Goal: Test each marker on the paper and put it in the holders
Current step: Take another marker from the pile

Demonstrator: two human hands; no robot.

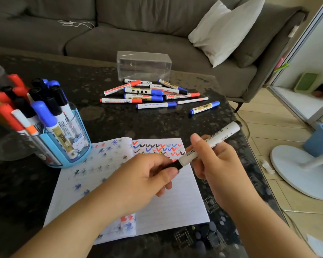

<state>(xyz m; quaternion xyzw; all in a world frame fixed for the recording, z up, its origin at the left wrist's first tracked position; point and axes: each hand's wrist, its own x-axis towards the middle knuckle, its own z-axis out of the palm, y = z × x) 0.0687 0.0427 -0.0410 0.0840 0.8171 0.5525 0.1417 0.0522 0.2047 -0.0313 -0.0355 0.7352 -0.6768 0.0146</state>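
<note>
Grey fabric sofa (119, 34) across the top of the frame, with a pale square cushion (226, 30) propped at upper right. Dark, glossy, speckled desk (119, 123) filling the middle and lower frame. Open ruled notebook (172, 205) at lower centre, flat on the desk; left page dotted with blue and black star marks, top of right page lined with red, blue and black ticks. Clear rigid plastic box (144, 65) at upper centre, rectangular, with nothing seen inside. Blue and transparent round holder (69, 146) at left, touching the notebook's upper left corner, packed with upright markers capped in red, black, blue and orange. Loose pile of markers (153, 94) just in front of the clear box, white barrels, red, blue and black caps, lying crosswise. Left hand (144, 181) at centre, fingers curled round the black cap (175, 165). Right hand (213, 161) just right of it, fingers and thumb wrapped about the white cylindrical barrel of the held marker (218, 138), slanting up to the right above the notebook's right page.
</note>
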